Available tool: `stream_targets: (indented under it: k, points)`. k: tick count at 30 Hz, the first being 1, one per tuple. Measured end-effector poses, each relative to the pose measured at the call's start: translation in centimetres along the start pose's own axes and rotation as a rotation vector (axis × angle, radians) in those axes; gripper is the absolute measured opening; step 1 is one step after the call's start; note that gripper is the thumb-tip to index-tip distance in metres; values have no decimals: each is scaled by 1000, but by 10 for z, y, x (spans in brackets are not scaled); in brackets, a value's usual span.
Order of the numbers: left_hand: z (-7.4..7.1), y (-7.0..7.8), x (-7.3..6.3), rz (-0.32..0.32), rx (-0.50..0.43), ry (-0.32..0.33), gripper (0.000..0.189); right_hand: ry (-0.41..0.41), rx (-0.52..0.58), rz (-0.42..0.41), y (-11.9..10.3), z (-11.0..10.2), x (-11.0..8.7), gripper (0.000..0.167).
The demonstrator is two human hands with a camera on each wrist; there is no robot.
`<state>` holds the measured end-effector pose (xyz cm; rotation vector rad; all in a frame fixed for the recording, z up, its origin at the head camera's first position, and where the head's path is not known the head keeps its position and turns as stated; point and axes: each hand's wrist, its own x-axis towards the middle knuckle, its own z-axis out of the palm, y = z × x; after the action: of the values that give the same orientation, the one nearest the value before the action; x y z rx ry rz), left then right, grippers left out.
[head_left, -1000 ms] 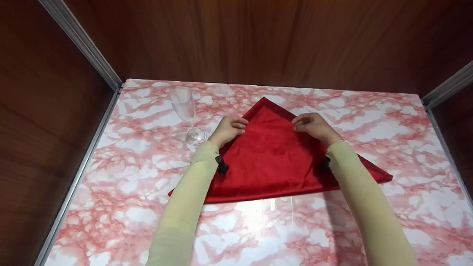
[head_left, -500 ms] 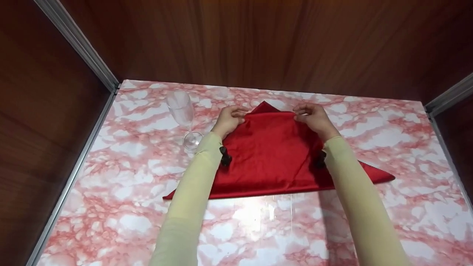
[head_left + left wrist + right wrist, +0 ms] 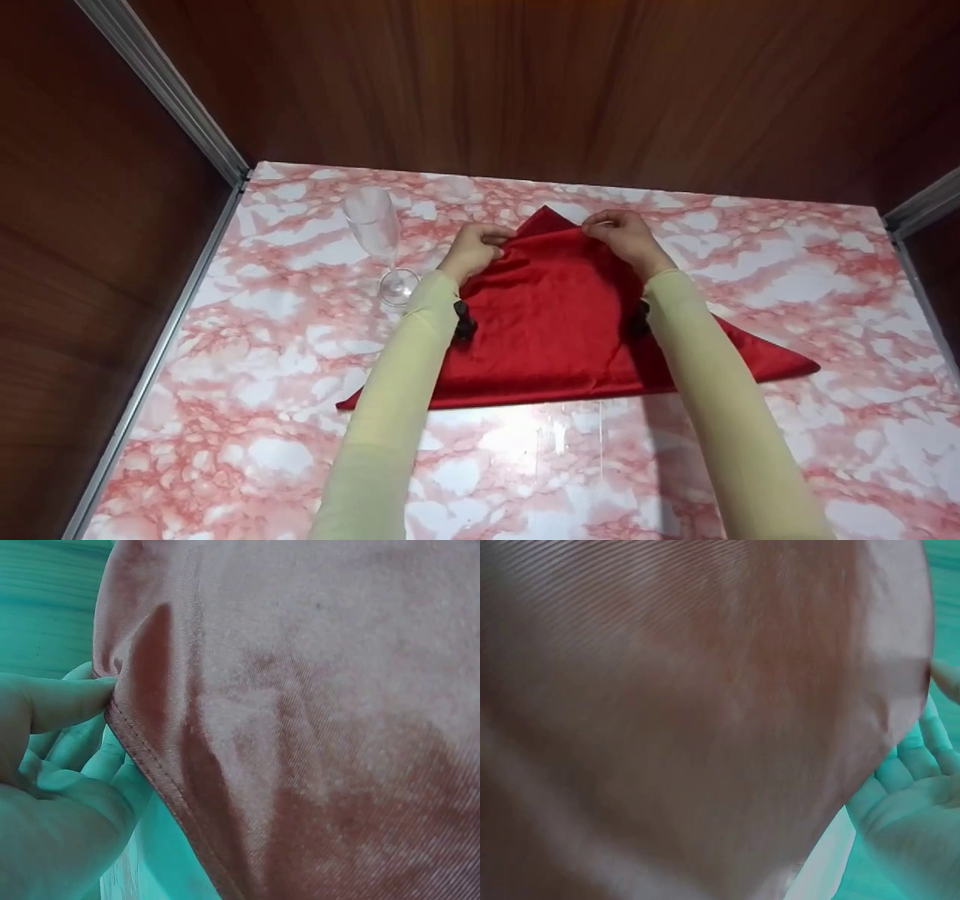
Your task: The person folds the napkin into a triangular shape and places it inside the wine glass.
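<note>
A red satin napkin (image 3: 547, 322), folded into a triangle, lies with its long straight edge towards me. Its upper layer is lifted between my hands, and the darker point of the lower layer (image 3: 546, 220) shows behind it. My left hand (image 3: 476, 250) pinches the layer's left edge between thumb and fingers; the left wrist view shows the stitched hem (image 3: 150, 757) bunching at the thumb. On the other side my right hand (image 3: 624, 238) pinches the right edge. In the right wrist view the fingers (image 3: 915, 757) lie behind the cloth.
A clear stemmed glass (image 3: 375, 225) stands left of my left hand, close to that forearm. The table (image 3: 262, 360) has a red and white marbled top. Dark wood panels (image 3: 525, 90) rise behind it and at both sides.
Both hands lifted the napkin's upper layer and folded its tip out of sight, uncovering the lower point. Most recently my right hand shifted slightly left and the layer's top edge became slanted.
</note>
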<state>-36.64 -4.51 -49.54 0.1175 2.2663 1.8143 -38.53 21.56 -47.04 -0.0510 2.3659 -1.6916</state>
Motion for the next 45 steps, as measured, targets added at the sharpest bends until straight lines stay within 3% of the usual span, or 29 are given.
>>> stream_targets:
  k: [5,14,23,31,36,41,45]
  points:
    - [4,-2,0,-6,0,-20,45,35,-11,-37,13,8,15,28]
    - [7,0,7,-21,-69,7,44,71,191,-56,10,13,22,30]
    - [9,3,12,-71,-170,76,48,116,123,-40,8,16,24,31]
    - [9,-2,16,-29,-203,109,53,161,230,-95,9,20,28,37]
    - [8,-4,15,-25,-234,121,51,163,139,-39,12,18,28,37]
    - [3,-6,15,-48,-280,136,46,109,97,21,10,10,23,37]
    - [0,-7,10,-61,-315,146,46,47,61,18,5,0,11,37]
